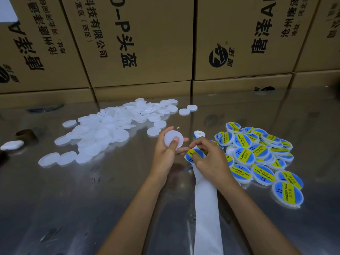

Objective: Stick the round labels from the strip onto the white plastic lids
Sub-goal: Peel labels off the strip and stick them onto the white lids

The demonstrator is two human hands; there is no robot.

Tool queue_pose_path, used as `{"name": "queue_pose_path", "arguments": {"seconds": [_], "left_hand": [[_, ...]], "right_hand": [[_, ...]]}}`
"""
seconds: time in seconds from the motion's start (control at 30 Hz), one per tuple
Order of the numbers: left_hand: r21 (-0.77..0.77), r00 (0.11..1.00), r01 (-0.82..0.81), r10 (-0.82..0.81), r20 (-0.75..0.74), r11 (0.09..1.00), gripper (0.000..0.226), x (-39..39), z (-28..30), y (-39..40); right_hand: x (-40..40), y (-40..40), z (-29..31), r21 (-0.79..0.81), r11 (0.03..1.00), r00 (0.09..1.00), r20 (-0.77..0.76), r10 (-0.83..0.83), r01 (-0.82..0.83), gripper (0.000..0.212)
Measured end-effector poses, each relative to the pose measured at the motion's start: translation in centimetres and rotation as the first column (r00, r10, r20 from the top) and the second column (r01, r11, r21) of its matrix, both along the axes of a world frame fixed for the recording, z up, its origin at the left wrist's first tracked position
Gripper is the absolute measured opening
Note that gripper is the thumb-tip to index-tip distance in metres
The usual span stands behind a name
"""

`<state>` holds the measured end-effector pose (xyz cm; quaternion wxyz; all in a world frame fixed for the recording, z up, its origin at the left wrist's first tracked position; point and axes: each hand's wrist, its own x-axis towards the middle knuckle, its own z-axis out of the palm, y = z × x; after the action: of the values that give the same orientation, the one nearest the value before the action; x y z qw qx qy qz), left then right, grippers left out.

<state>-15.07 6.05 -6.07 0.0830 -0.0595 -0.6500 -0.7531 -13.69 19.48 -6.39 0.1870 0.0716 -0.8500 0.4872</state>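
Observation:
My left hand holds a plain white plastic lid, thumb pressed on its top face. Just to its right, my right hand pinches a round blue and yellow label at the end of the white backing strip, which runs down toward me. The label roll stands just beyond my right hand. A heap of plain white lids lies to the left. Lids with labels on them are piled to the right.
The work surface is a shiny metal table. Cardboard boxes form a wall along its far edge. A brown tape roll and a white flat object lie at the far left.

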Motion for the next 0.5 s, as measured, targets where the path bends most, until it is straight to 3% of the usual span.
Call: {"name": "queue_pose_path", "arguments": {"seconds": [0.1,0.23,0.37,0.5], "left_hand": [[0.005,1.000,0.012,-0.012,0.008,1.000,0.031,-0.02,-0.07,0.05],[0.015,1.000,0.017,-0.018,0.014,1.000,0.032,-0.01,-0.18,0.10],[0.013,1.000,-0.009,0.009,0.027,1.000,0.033,-0.27,-0.41,0.13],[-0.126,0.998,-0.057,0.060,0.026,0.990,0.035,-0.53,-0.91,0.30]], "right_hand": [[0.13,-0.05,-0.11,0.071,0.997,0.999,-0.044,-0.009,0.012,0.018],[0.07,0.01,-0.49,0.277,0.959,0.981,-0.194,-0.010,0.065,0.019],[-0.16,0.14,-0.57,0.323,0.940,0.959,-0.283,-0.010,0.105,0.022],[-0.03,-0.13,-0.51,0.320,0.947,0.950,-0.303,0.078,0.024,0.017]]}}
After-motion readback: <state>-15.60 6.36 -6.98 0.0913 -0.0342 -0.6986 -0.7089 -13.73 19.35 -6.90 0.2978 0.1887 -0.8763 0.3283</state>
